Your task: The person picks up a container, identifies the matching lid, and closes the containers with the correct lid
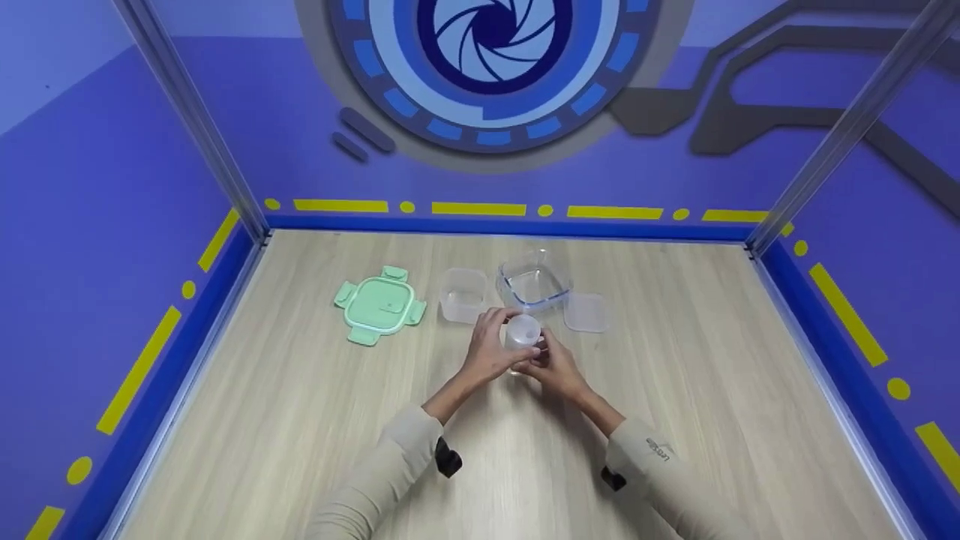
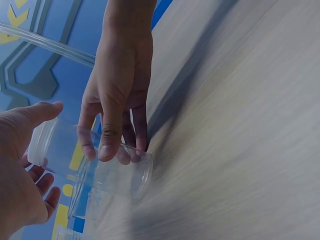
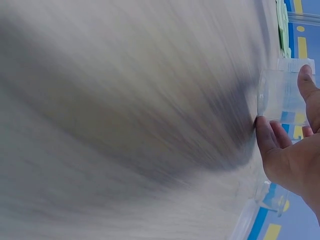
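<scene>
A clear, cylindrical plastic jar (image 1: 523,339) stands between both hands near the table's middle. On its top sits a round translucent lid (image 2: 42,142). My left hand (image 1: 487,351) curls round the lid end, thumb on the near side and fingers on the far side. Lower on the jar, my right hand (image 1: 559,369) grips the body from the right, its thumb and fingers on opposite sides in the left wrist view. The jar's base lies close over the tabletop in the right wrist view, near the right fingertips (image 3: 262,125).
Behind the hands are a translucent square box (image 1: 463,289) and a clear glass container (image 1: 536,301) with a bluish rim. A flat translucent square lid (image 1: 586,313) lies to their right. Farther left rests a green lid (image 1: 379,304) with side flaps. Blue walls (image 1: 480,184) enclose the table.
</scene>
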Tool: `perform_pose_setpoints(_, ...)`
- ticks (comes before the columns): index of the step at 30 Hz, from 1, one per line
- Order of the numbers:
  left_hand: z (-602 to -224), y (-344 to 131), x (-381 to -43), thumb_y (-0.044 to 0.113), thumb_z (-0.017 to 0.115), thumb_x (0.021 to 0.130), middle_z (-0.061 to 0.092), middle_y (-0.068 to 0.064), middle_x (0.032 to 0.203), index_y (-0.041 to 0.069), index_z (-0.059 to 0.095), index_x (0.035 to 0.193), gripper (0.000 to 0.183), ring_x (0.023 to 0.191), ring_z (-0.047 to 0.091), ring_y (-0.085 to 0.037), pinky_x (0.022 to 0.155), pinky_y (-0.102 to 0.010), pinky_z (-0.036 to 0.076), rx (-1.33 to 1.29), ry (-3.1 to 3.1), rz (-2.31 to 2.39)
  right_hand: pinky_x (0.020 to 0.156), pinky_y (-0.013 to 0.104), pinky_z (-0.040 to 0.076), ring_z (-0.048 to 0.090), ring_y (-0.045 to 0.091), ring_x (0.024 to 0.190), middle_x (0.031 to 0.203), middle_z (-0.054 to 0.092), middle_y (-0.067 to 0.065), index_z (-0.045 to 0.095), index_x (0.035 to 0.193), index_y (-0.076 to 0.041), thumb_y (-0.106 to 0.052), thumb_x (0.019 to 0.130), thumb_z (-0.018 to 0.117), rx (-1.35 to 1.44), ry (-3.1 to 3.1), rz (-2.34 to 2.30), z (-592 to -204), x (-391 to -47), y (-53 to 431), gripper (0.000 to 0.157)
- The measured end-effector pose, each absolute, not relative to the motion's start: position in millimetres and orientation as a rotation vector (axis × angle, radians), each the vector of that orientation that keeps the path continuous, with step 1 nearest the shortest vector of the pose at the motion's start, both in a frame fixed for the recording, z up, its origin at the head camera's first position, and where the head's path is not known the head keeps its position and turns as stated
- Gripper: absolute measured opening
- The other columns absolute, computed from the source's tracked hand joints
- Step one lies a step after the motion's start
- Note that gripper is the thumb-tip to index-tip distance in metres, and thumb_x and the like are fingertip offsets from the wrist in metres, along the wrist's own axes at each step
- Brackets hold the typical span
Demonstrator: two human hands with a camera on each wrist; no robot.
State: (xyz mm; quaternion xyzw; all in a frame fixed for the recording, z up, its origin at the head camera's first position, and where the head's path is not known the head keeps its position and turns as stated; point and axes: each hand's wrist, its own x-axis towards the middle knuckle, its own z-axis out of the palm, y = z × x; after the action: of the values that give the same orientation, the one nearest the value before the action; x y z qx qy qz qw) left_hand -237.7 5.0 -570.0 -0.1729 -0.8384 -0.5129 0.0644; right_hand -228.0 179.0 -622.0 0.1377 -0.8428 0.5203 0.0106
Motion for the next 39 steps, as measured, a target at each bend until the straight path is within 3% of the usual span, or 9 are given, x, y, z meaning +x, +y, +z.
perform_pose_setpoints(5, -571.1, 3.8, -238.6, 0.021, 0.090, 0.073, 0.066, -0.012, 0.122, 0.004, 0.065, 0.128, 0.062, 0.115, 0.056, -0.028, 0.100, -0.041, 0.044, -0.544, -2.518, -1.545, 0.088, 0.050, 0.060, 0.071, 0.038, 0.098, 0.105, 0.068, 0.021, 0.052, 0.126, 0.000, -0.012, 0.084, 0.084, 0.419, -2.627, 1.644, -622.7, -227.4, 176.8, 0.054)
perform_pose_setpoints(17, -571.1, 2.3, -242.2, 0.010, 0.078, 0.078, 0.063, -0.014, 0.136, 0.004, 0.060, 0.138, 0.062, 0.120, 0.054, -0.030, 0.104, -0.042, 0.044, -0.710, -2.548, -1.582, 0.090, 0.049, 0.059, 0.071, 0.034, 0.099, 0.105, 0.070, 0.020, 0.054, 0.126, -0.001, -0.013, 0.084, 0.084, 0.400, -2.650, 1.646, -621.3, -225.9, 181.8, 0.053)
perform_pose_setpoints(22, -569.9, 0.9, -243.6, 0.020, 0.084, 0.081, 0.062, -0.013, 0.137, 0.005, 0.060, 0.139, 0.064, 0.122, 0.053, -0.028, 0.106, -0.046, 0.042, -0.693, -2.572, -1.631, 0.089, 0.051, 0.059, 0.072, 0.037, 0.100, 0.105, 0.069, 0.020, 0.053, 0.124, -0.002, -0.015, 0.086, 0.083, 0.418, -2.667, 1.638, -620.2, -225.6, 179.7, 0.050)
perform_pose_setpoints(28, -569.5, 0.7, -244.1, 0.027, 0.090, 0.077, 0.062, -0.014, 0.134, 0.006, 0.059, 0.136, 0.070, 0.123, 0.053, -0.028, 0.106, -0.044, 0.041, -0.631, -2.543, -1.592, 0.090, 0.052, 0.059, 0.072, 0.039, 0.102, 0.108, 0.070, 0.021, 0.052, 0.126, -0.002, -0.013, 0.087, 0.081, 0.417, -2.662, 1.675, -621.1, -226.9, 177.1, 0.050)
perform_pose_setpoints(39, -569.2, 7.8, -237.4, 0.034, 0.094, 0.068, 0.063, -0.011, 0.122, 0.009, 0.059, 0.127, 0.072, 0.116, 0.056, -0.025, 0.100, -0.042, 0.043, -0.455, -2.518, -1.494, 0.086, 0.035, 0.059, 0.071, 0.026, 0.099, 0.111, 0.069, 0.017, 0.051, 0.135, -0.002, -0.016, 0.088, 0.081, 0.401, -2.670, 1.650, -619.0, -225.1, 177.2, 0.058)
